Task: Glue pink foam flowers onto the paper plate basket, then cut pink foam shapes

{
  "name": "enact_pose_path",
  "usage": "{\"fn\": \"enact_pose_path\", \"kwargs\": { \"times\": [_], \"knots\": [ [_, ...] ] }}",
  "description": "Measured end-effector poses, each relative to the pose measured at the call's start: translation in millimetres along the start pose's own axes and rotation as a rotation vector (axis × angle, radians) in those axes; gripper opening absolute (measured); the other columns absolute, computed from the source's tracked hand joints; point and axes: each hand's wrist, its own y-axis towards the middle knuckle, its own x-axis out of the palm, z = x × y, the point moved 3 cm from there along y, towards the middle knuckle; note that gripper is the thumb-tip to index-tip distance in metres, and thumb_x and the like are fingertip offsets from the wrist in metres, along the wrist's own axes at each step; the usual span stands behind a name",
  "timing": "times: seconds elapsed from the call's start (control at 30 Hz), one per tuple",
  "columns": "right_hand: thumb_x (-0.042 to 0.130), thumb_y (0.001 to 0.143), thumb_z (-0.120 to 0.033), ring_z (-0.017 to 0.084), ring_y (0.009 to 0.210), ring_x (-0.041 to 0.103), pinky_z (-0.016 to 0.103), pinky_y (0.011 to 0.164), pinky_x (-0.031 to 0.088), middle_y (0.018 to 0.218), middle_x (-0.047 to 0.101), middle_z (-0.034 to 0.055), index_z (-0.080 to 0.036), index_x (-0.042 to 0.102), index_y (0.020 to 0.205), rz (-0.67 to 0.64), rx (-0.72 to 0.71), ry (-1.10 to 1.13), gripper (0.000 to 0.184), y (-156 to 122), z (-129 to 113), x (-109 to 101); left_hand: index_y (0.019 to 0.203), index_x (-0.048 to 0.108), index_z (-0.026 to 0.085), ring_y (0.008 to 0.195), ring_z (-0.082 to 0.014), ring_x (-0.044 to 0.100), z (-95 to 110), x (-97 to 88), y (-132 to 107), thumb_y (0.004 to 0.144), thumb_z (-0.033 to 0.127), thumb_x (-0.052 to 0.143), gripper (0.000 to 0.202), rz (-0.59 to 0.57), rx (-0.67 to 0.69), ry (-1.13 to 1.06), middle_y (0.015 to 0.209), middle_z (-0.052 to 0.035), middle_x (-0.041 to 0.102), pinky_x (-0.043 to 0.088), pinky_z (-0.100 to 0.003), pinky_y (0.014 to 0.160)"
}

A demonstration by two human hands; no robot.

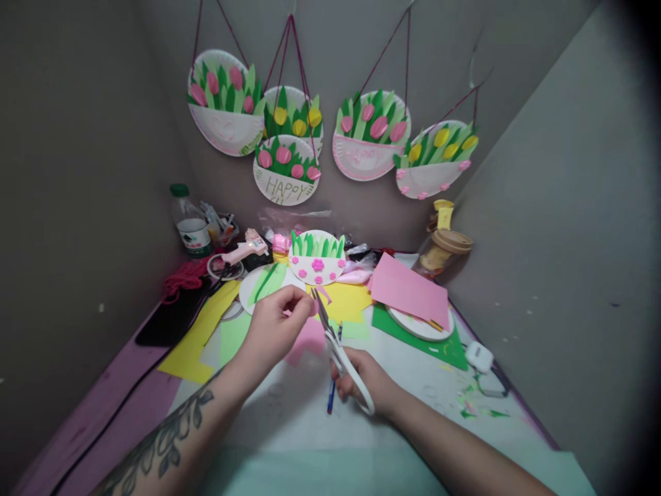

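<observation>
My left hand (273, 324) is raised over the table, its fingers pinched on a small pink paper piece (308, 336) that hangs below them. My right hand (369, 382) is closed round the white handles of a pair of scissors (335, 348). The blades point up toward the left fingertips and meet the pink paper. A blue pen (331, 398) lies on the table just under the right hand. Beyond the hands stands a paper-plate basket (317, 258) with green paper leaves and pink flowers.
Yellow (191, 344), green (444, 348) and pink paper sheets (410, 289) cover the table. A pink glue gun (245, 249), a bottle (190, 224), red yarn (180, 279) and a black phone (170, 318) lie left. A jar (444, 251) stands at the right. Several finished baskets (227, 103) hang on the wall.
</observation>
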Motion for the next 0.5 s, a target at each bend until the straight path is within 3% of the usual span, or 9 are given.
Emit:
{"fn": "enact_pose_path", "kwargs": {
  "times": [0.37,0.5],
  "knots": [
    [0.064,0.057,-0.025,0.010,0.046,0.050,0.020,0.045,0.038,0.052,0.055,-0.0042,-0.016,0.054,0.070,-0.014,-0.034,-0.036,0.019,-1.0,-1.3,2.1,0.073,0.059,0.018,0.059,-0.0113,0.052,-6.9,-1.0,3.8,0.081,0.039,0.057,0.023,0.048,-0.024,-0.025,0.066,0.0008,0.062,0.039,-0.022,0.054],
    [0.062,0.056,-0.021,0.010,0.044,0.049,0.020,0.044,0.038,0.051,0.054,-0.0046,-0.017,0.053,0.068,-0.004,-0.014,-0.033,0.015,-1.0,0.2,2.0,0.078,0.058,0.018,0.060,-0.0111,0.054,-8.9,-1.6,5.0,0.079,0.035,0.060,0.017,0.047,-0.044,-0.099,0.067,0.0014,0.061,0.040,-0.020,0.053]
  ]
}}
